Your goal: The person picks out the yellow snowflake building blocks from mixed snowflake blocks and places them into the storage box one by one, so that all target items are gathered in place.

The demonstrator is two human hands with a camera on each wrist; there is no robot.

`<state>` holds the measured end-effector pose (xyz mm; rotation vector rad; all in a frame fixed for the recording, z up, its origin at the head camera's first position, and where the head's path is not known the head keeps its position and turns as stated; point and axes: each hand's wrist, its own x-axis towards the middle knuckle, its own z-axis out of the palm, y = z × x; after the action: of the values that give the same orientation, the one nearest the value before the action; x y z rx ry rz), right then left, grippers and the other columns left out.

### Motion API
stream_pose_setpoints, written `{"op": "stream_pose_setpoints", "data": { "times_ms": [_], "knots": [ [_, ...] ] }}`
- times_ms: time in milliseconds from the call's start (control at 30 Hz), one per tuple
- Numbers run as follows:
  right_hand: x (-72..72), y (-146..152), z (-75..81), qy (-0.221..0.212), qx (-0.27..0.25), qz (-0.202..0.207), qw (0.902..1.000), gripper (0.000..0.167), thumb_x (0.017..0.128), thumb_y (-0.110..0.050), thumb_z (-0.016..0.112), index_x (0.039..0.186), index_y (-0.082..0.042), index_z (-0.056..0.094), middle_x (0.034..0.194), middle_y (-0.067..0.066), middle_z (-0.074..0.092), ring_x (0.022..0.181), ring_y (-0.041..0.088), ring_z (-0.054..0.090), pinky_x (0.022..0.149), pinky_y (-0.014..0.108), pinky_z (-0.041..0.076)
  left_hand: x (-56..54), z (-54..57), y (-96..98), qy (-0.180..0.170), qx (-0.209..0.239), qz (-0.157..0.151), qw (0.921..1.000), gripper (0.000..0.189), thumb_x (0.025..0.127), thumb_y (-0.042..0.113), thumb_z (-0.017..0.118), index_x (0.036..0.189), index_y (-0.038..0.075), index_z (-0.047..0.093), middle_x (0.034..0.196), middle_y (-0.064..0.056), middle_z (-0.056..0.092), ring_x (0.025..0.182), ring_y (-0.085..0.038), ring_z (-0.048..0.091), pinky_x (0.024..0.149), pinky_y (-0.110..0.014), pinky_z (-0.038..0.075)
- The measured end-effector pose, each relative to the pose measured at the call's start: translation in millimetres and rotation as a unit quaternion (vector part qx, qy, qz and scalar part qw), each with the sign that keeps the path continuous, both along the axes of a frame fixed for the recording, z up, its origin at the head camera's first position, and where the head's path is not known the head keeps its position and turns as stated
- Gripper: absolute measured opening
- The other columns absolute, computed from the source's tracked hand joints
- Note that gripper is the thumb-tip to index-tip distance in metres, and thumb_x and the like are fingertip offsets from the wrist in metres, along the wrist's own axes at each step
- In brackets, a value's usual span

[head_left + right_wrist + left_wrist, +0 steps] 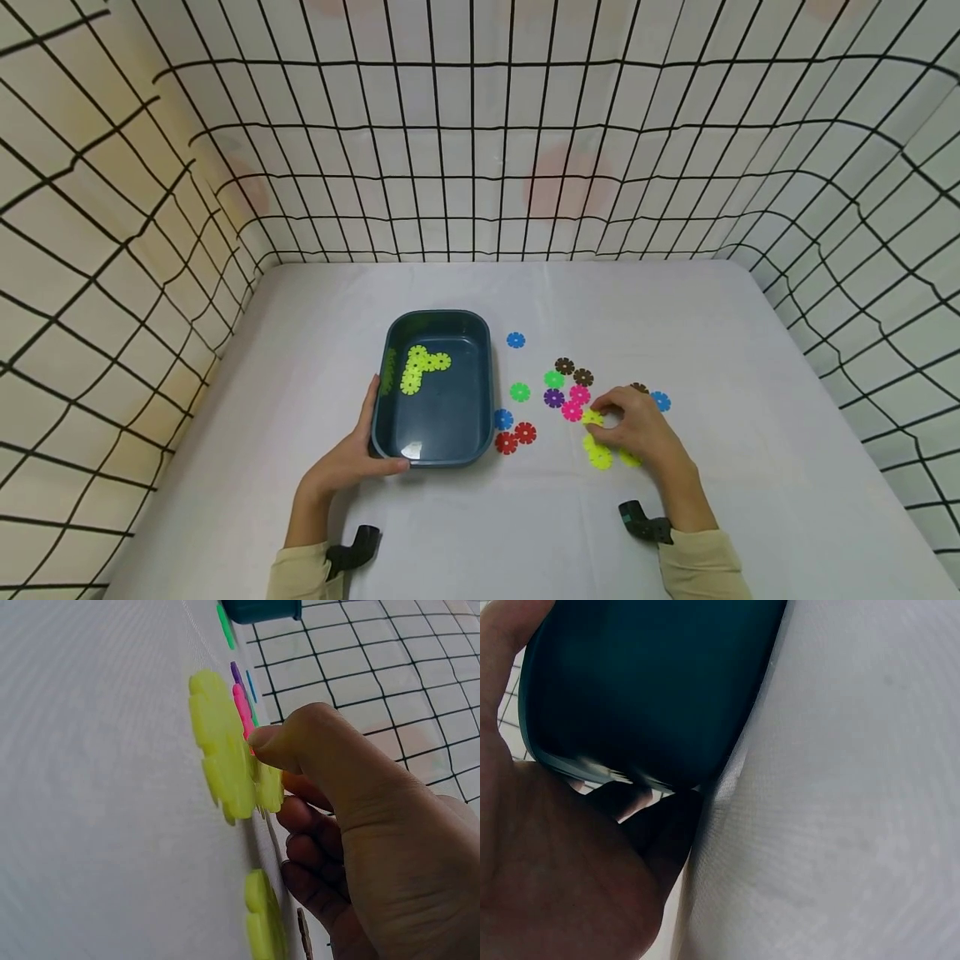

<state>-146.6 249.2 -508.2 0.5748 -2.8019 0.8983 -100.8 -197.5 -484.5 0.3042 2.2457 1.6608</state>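
A dark teal plastic tray (450, 425) stands left of centre, with several yellow notched building discs (417, 367) in its upper left part. My left hand (352, 458) holds the tray's near left corner, thumb along the near rim and fingers against the left side. In the left wrist view, the palm lies close to the tray wall (645, 690). On the right, my right hand (637, 425) pinches a yellow disc (592, 417) between thumb and fingertips. More yellow discs (599, 455) lie just below it; the right wrist view shows one (259, 919) near the curled fingers.
Between tray and right hand lie pink (572, 411), purple (554, 398), green (520, 392), red (506, 442), blue (503, 419) and brown discs (583, 377). Another blue disc (661, 401) sits beyond the right hand. Black wire mesh (472, 175) rises around the white table (480, 542).
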Motion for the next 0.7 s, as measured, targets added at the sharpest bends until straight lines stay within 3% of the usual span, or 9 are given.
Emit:
{"op": "stream_pose_setpoints", "data": {
  "times_ms": [700],
  "knots": [
    [0.7, 2.0, 0.2, -0.029, -0.005, -0.019, 0.9994, 0.024, 0.071, -0.015, 0.085, 0.092, -0.01, 0.074, 0.092, 0.001, 0.071, 0.087, 0.018, 0.062, 0.077, 0.032, 0.054, 0.6, 1.2, 1.3, 0.001, -0.002, -0.001, 1.0, 0.132, 0.072, 0.025, 0.084, 0.153, 0.033, -0.02, 0.163, -0.009, -0.02, 0.148, -0.041, -0.004, 0.113, -0.067, 0.018]
  ]
}}
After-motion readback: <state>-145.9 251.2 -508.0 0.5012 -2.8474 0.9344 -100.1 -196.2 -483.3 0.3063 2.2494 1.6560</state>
